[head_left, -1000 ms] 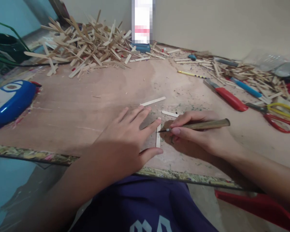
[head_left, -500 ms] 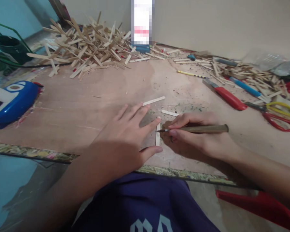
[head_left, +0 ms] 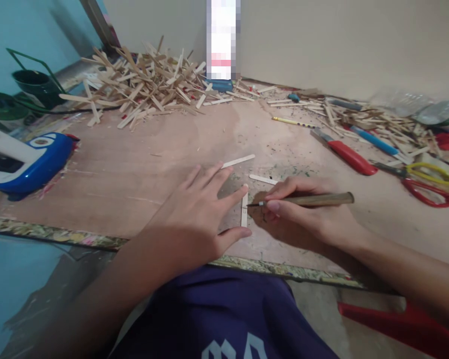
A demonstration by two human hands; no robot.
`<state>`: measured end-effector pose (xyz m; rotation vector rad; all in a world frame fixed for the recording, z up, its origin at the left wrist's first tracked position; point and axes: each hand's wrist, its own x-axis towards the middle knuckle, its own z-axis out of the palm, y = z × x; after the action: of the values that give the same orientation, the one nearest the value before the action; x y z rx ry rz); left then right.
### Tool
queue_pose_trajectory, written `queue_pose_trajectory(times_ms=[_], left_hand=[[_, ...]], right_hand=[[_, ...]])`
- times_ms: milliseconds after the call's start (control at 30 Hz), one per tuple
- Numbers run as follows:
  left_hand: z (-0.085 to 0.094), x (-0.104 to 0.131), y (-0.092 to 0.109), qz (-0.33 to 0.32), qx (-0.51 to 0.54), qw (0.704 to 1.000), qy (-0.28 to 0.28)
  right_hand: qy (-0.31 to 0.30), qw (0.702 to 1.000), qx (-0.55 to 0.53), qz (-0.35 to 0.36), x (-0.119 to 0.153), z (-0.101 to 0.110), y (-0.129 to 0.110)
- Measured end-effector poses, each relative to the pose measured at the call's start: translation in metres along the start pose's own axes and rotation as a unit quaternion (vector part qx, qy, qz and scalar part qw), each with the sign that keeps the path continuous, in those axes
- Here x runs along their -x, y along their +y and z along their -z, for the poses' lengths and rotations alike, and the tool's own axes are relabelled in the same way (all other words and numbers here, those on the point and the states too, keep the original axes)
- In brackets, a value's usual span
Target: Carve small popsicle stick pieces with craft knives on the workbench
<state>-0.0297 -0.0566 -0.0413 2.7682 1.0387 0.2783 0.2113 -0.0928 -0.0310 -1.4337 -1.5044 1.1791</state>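
My left hand lies on the board with its fingers spread. Its index fingertip and thumb press down the two ends of a craft stick, which carries small dark line marks near its middle. In a pen grip, my right hand holds a thin-tipped tool with a wooden handle. The dark tip is at the stick's right edge, beside the marks; whether it touches is hard to tell. A second craft stick lies beyond my left fingertips. Another stick is partly hidden by my right hand.
A heap of craft sticks covers the back left, with more sticks at the back right. On the right lie a red-handled cutter, scissors, a blue-handled tool and a yellow pencil. A blue-and-white device stands left.
The tool tip has shifted slightly right, from over the stick to its edge. Darker lines show on the stick now. My left hand stays in place, while the camera view has moved a little.
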Motion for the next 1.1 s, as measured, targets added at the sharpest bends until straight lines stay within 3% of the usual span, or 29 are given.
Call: queue_pose_trajectory(times_ms=[633,867,1100], left_hand=[[-0.004,0.002,-0.001,0.012,0.018,1.0,-0.002],[0.0,0.0,-0.002,0.022,-0.002,1.0,-0.013],[0.004,0.001,0.001,0.028,0.025,0.999,-0.012]], right_hand=[[-0.014,0.999,0.042,0.008,0.003,-0.003,-0.003],[-0.042,0.999,-0.002,-0.004,0.008,-0.003,0.003],[-0.092,0.988,-0.12,-0.026,0.008,-0.005,0.014]])
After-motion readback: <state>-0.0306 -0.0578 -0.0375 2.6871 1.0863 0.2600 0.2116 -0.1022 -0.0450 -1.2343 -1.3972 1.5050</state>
